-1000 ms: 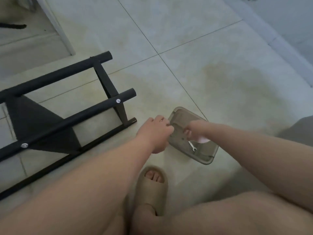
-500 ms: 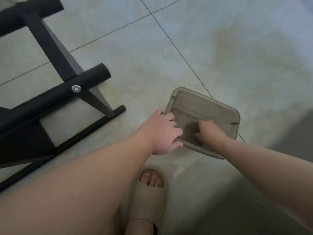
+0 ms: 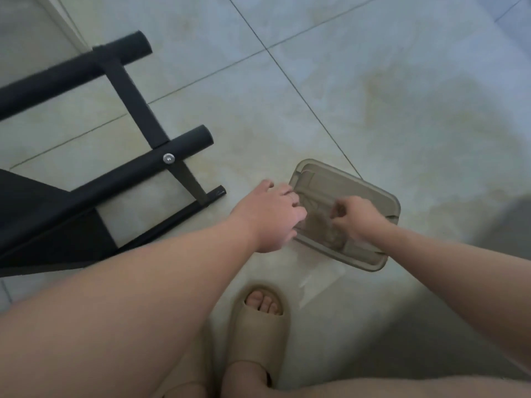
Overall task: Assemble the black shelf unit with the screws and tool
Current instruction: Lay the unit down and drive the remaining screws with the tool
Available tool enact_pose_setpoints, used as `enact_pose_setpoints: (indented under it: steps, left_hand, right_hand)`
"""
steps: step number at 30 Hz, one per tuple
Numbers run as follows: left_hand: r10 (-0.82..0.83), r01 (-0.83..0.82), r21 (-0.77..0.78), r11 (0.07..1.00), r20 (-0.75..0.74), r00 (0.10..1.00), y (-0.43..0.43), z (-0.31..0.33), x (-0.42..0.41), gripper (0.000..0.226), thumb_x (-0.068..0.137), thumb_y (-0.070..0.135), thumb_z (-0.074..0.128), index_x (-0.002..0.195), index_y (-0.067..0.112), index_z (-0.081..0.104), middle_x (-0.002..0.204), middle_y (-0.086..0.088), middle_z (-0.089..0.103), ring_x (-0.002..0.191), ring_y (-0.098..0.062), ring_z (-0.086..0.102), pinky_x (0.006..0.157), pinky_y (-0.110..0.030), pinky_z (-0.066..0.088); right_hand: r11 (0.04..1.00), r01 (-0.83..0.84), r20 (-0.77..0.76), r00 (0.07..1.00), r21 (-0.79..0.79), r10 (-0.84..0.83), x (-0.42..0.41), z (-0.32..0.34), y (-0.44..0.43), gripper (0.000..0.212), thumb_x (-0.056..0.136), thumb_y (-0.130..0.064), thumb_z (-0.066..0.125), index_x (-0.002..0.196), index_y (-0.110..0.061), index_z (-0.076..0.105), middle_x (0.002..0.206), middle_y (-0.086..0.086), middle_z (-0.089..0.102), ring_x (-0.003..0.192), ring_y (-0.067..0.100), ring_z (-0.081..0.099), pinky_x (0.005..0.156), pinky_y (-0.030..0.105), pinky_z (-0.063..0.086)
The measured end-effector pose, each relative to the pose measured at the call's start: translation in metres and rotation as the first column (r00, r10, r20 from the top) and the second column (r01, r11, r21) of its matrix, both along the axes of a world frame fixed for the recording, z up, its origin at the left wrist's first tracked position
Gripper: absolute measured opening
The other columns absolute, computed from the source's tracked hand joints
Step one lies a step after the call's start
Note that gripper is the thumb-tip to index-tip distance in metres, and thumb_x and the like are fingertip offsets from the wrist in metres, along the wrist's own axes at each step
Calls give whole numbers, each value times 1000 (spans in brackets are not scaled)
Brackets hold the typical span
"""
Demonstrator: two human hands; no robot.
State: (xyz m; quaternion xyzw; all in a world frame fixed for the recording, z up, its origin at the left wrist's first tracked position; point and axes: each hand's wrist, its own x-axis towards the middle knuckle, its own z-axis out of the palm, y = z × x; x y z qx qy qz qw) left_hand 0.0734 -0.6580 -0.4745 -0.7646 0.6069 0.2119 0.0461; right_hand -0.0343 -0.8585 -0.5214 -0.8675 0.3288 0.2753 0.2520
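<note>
The black shelf frame (image 3: 94, 179) lies on its side on the tiled floor at the left, with a silver screw (image 3: 169, 158) set in one tube. A translucent grey container (image 3: 313, 179) sits on the floor to its right. My left hand (image 3: 270, 216) grips the container's left rim, fingers curled over the edge. My right hand (image 3: 357, 218) is inside the container with fingers curled, pinching at what looks like a crumpled clear bag (image 3: 330, 235). The hand hides whatever else lies in the container, and no tool shows.
My foot in a beige slide sandal (image 3: 258, 326) rests just below the container. My bare legs fill the bottom of the view. A white wall edge (image 3: 66, 21) stands beyond the frame at the top left.
The view has shifted, so the frame and container sit lower and further right. My right hand has lifted a little inside the container, fingertips drawn together. The left hand keeps its hold on the rim.
</note>
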Motion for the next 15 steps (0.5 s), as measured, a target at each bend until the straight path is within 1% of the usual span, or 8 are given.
enact_pose_setpoints:
  steps: [3, 4, 6, 8, 9, 10, 12, 15]
  left_hand:
    - [119, -113, 85, 990, -73, 990, 16, 45, 13, 23, 103, 31, 39, 114, 24, 57, 116, -1, 62, 109, -28, 58, 88, -41, 47]
    - [156, -147, 107, 983, -79, 985, 24, 60, 16, 20, 102, 29, 39, 109, 26, 58, 111, 0, 63, 103, -28, 60, 81, -38, 48]
    - [206, -196, 144, 970, -55, 977, 44, 89, 21, 17, 100, 28, 41, 100, 29, 58, 105, 3, 63, 98, -26, 61, 74, -36, 48]
    - [305, -293, 163, 942, -53, 951, 67, 117, 24, 14, 98, 30, 43, 97, 31, 57, 106, 5, 63, 99, -24, 61, 78, -38, 51]
    - [376, -363, 153, 919, -67, 924, 79, 131, 25, 13, 98, 32, 45, 98, 32, 58, 108, 6, 63, 102, -23, 61, 83, -39, 53]
    - [449, -436, 134, 890, -87, 889, 91, 144, 26, 11, 97, 35, 48, 97, 33, 59, 107, 7, 63, 104, -22, 61, 87, -40, 53]
    - [553, -548, 74, 833, -144, 821, 113, 168, 26, 8, 95, 35, 53, 92, 33, 59, 99, 9, 59, 108, -20, 60, 94, -40, 51]
    - [658, -687, -14, 726, -275, 701, 139, 196, 17, 11, 96, 32, 56, 94, 26, 65, 92, 13, 58, 99, -16, 59, 88, -32, 48]
  right_hand:
    - [994, 98, 123, 987, 58, -104, 15, 45, 6, 22, 82, -7, 71, 71, -23, 61, 62, -8, 64, 64, 15, 60, 46, 17, 38]
    - [987, 134, 159, 976, 86, -146, 19, 61, 10, 18, 82, -6, 71, 73, -18, 62, 55, -6, 66, 58, 13, 60, 44, 16, 39]
    - [977, 156, 230, 955, 142, -186, 27, 95, 22, 14, 82, -3, 72, 77, -11, 62, 56, 0, 68, 57, 16, 61, 53, 22, 48]
    - [959, 152, 306, 925, 240, -224, 34, 131, 37, 13, 86, 0, 72, 84, -10, 64, 66, 8, 69, 65, 23, 62, 69, 38, 55]
    - [943, 147, 342, 906, 299, -250, 37, 151, 45, 14, 89, 1, 69, 91, -12, 66, 72, 9, 68, 69, 25, 62, 75, 42, 56]
    - [926, 141, 370, 887, 350, -275, 39, 170, 54, 19, 91, 2, 65, 96, -16, 68, 78, 9, 66, 72, 25, 61, 77, 42, 56]
    - [890, 133, 411, 850, 437, -329, 41, 206, 73, 25, 93, 3, 62, 93, -20, 72, 86, 9, 65, 77, 22, 59, 78, 38, 52]
    - [829, 88, 451, 805, 553, -386, 37, 254, 108, 15, 88, 0, 66, 90, -15, 70, 96, 5, 75, 88, 17, 67, 87, 37, 52]
